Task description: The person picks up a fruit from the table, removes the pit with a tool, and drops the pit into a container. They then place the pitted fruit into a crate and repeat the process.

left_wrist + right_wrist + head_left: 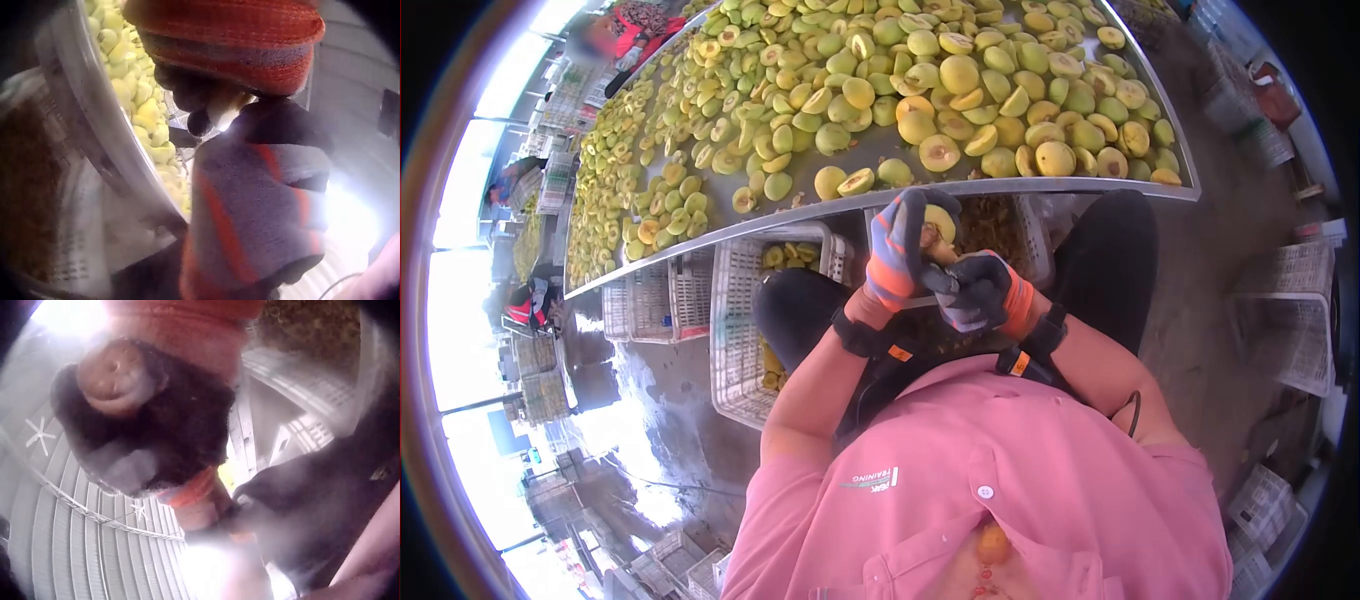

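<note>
In the head view my gloved left hand [897, 250] grips a yellow-green stone fruit [941, 220] close to the table's front edge. Just below it, my gloved right hand [980, 292] has curled fingers close against the fruit's underside. From the right wrist, a brown round-ended thing [114, 378] with small dimples shows in the dark glove's grasp; I cannot tell its kind. The left wrist view has both gloves meeting around a pale piece [226, 112], mostly covered by fingers. Many cut and whole stone fruits [880, 85] lie on the table before me.
The metal table rim [880, 203] runs just beyond my hands. Beneath it stand a white crate [722, 330] with fruit and a bin [1040, 240] holding brown bits, between my knees. Other crates [1300, 340] are at right. A person in red [635, 30] works at far left.
</note>
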Demonstrator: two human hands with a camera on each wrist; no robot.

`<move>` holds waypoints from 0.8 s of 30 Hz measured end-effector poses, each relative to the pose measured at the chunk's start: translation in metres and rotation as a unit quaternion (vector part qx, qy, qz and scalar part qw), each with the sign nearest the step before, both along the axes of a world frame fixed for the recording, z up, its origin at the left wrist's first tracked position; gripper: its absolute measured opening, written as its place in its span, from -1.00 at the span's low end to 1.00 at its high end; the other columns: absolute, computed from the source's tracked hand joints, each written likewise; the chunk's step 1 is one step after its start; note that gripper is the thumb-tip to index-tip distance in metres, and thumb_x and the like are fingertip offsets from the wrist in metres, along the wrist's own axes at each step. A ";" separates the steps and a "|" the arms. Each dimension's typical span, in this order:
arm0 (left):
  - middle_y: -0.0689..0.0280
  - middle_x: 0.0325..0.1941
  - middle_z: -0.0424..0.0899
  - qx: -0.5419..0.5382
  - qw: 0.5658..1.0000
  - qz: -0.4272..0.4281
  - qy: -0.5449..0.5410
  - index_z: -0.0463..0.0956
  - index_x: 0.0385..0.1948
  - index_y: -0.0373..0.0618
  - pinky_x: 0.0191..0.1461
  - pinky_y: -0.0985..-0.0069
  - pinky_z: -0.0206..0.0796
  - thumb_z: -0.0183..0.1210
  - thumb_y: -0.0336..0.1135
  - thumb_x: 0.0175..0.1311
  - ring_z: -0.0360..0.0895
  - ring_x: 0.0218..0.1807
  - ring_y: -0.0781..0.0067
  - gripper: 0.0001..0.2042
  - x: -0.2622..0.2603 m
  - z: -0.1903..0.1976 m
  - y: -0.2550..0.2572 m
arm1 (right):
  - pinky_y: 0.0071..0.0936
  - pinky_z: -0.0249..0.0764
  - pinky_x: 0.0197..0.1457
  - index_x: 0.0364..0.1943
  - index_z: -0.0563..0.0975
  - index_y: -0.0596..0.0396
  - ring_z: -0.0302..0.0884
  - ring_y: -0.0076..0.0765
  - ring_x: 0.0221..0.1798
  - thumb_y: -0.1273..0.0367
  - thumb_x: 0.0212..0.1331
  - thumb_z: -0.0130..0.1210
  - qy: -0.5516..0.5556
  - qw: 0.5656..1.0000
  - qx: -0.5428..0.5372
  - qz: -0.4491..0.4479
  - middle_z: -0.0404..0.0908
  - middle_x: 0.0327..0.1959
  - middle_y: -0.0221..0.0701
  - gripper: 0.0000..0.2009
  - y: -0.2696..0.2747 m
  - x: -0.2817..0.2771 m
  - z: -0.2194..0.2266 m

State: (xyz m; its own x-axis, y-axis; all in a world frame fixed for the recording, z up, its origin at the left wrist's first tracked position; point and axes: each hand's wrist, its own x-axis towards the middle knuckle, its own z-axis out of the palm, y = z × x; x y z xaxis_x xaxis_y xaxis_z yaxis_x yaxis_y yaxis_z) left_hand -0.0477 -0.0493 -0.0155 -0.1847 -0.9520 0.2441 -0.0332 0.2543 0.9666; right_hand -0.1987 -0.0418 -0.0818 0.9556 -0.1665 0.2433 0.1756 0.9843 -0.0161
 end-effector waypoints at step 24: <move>0.30 -0.23 0.61 -0.002 0.970 0.244 -0.012 0.55 -0.16 -0.23 -0.12 0.59 0.36 -0.10 -0.26 0.44 0.52 -0.25 0.50 -0.72 0.069 0.007 0.029 | -0.59 0.17 -0.65 -0.25 0.50 0.06 0.25 -0.59 -0.70 0.26 0.24 0.07 0.385 0.908 0.104 -0.126 0.37 -0.66 -0.63 -0.83 -0.064 -0.016 -0.064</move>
State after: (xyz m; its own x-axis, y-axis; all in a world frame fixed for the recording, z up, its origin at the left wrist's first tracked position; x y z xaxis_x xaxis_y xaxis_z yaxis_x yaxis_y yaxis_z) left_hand 0.0214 -0.0199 -0.0082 0.2826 -0.9264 0.2489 -0.1732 0.2060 0.9631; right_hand -0.2143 -0.1055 -0.1459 0.7542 -0.3700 -0.5425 0.4121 0.9099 -0.0476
